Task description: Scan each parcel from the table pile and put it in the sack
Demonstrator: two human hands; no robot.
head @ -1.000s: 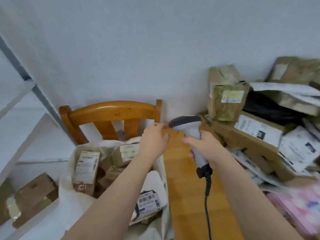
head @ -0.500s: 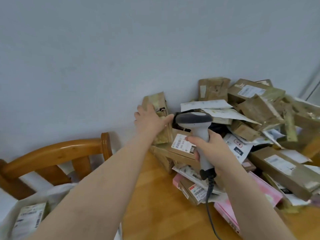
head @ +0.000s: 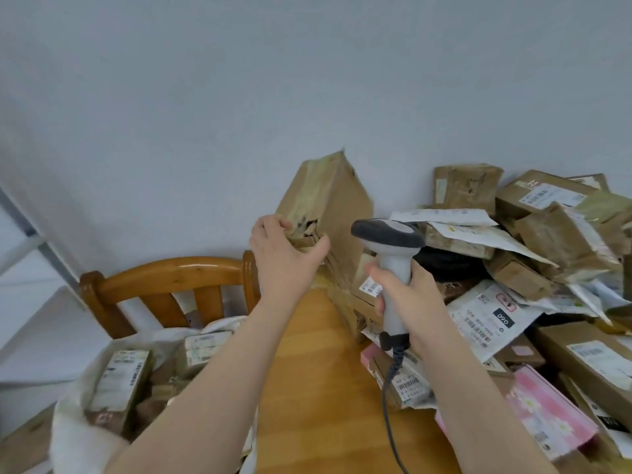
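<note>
Head view: a cardboard parcel (head: pixel 328 213) is gripped by the left hand (head: pixel 285 248); a barcode scanner (head: pixel 390 265) is held by the right hand (head: pixel 410 295) beside the pile (head: pixel 513 261).

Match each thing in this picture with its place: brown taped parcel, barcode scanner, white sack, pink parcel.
Things: 1 brown taped parcel; 2 barcode scanner; 3 white sack; 4 pink parcel.
Places: A gripped by the right hand; B left of the table, parcels inside; C gripped by the left hand; D on the table, lower right.
Pairs: 1-C, 2-A, 3-B, 4-D.
</note>
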